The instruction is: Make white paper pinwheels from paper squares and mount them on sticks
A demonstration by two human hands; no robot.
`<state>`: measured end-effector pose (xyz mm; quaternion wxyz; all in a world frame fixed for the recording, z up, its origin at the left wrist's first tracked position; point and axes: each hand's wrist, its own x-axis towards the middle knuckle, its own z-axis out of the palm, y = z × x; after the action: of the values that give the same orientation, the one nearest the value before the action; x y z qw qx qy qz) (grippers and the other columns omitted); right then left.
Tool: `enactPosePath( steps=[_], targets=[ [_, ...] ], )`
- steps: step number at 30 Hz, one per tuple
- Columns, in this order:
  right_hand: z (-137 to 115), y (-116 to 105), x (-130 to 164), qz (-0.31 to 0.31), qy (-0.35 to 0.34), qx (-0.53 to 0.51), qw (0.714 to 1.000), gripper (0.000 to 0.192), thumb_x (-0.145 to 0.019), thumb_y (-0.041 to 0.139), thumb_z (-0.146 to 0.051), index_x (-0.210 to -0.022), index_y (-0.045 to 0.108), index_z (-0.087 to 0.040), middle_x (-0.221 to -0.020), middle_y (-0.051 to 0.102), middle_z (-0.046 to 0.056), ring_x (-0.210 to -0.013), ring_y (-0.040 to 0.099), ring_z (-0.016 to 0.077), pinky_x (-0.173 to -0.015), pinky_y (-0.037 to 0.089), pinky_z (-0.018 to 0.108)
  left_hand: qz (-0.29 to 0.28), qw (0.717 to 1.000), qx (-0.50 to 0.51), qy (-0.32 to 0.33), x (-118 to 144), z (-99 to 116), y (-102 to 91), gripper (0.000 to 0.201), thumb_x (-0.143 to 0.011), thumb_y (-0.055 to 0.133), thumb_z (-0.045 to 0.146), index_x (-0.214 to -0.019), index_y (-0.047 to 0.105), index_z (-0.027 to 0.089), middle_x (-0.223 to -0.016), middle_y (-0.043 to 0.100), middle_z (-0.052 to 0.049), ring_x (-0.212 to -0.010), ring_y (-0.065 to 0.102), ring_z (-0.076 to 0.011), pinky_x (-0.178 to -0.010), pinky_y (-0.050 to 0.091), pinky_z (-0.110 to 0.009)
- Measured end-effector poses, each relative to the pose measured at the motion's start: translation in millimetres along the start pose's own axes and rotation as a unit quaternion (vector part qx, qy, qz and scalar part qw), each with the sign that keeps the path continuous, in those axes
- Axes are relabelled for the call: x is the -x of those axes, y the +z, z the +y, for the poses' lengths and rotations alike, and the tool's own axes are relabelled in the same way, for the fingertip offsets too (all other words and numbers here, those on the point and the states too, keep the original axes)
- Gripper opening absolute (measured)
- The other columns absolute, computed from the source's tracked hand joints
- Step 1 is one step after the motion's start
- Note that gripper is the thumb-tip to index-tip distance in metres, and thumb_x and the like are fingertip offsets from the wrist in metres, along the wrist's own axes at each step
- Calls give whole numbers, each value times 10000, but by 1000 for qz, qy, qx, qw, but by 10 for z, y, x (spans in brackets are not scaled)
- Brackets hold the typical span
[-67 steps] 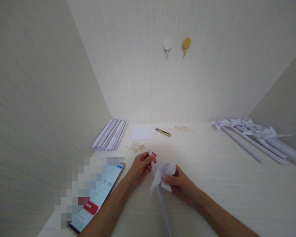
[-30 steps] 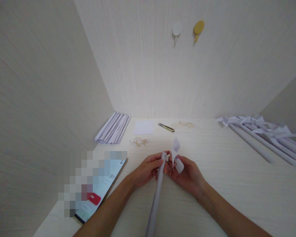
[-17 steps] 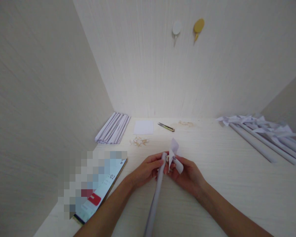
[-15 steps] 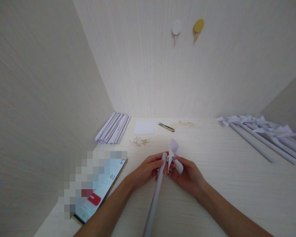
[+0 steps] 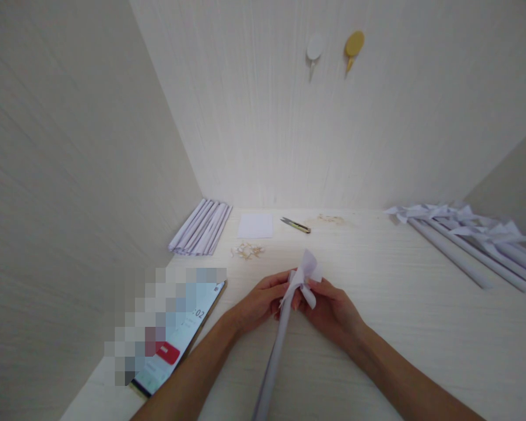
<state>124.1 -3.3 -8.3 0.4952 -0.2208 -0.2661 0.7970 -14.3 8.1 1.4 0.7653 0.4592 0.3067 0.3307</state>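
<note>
Your left hand (image 5: 263, 301) pinches the top of the rolled paper stick (image 5: 275, 356). Your right hand (image 5: 333, 307) holds the paper pinwheel head (image 5: 305, 275) against that tip, above the surface (image 5: 398, 327), nearer you than the snips (image 5: 295, 224). Risk: thin blades crease or tear if squeezed, and the head may slip off. The fastening point is hidden by your fingers, and the stick's lower end is cut off.

We saw a pale wood-grain table (image 5: 421, 327) boxed in by cream walls (image 5: 254, 117) on three sides; two hooks (image 5: 314, 49), white and yellow, hung on the back wall.
</note>
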Motion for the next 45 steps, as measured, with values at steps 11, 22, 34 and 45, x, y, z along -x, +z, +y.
enactPosePath(
  steps=[11, 22, 34, 45],
  targets=[
    [2, 43, -8, 19, -13, 1, 1000, 37, -616, 623, -141, -629, 603, -113, -537, 615, 18, -501, 525, 113, -545, 395, 250, 24, 999, -16, -31, 3, 8, 19, 306, -697, 550, 351, -924, 577, 146, -549, 471, 23, -414, 331, -44, -371, 205, -178],
    [24, 39, -35, 23, -25, 7, 999, 122, -676, 601, -222, -613, 593, -118, -488, 597, 19, -508, 541, 127, -580, 423, 261, 7, 1000, -20, -14, 4, -1, 22, 220, -705, 537, 352, -654, 532, 138, -538, 457, 21, -405, 321, -42, -364, 193, -188],
    [43, 51, -31, 50, -40, 2, 998, 111, -636, 622, -211, -604, 579, -114, -506, 606, 21, -459, 535, 120, -506, 425, 249, 0, 999, -32, -8, 19, 13, 34, 214, -706, 532, 334, -628, 515, 136, -524, 447, 29, -382, 326, -35, -329, 224, -165],
    [52, 38, -54, 65, -24, -27, 997, 111, -585, 653, -185, -601, 573, -110, -513, 600, 12, -468, 529, 110, -497, 410, 238, 20, 999, -42, -22, 11, -20, 10, 220, -682, 563, 350, -663, 512, 137, -515, 448, 36, -376, 314, -33, -326, 208, -165]
  ],
)
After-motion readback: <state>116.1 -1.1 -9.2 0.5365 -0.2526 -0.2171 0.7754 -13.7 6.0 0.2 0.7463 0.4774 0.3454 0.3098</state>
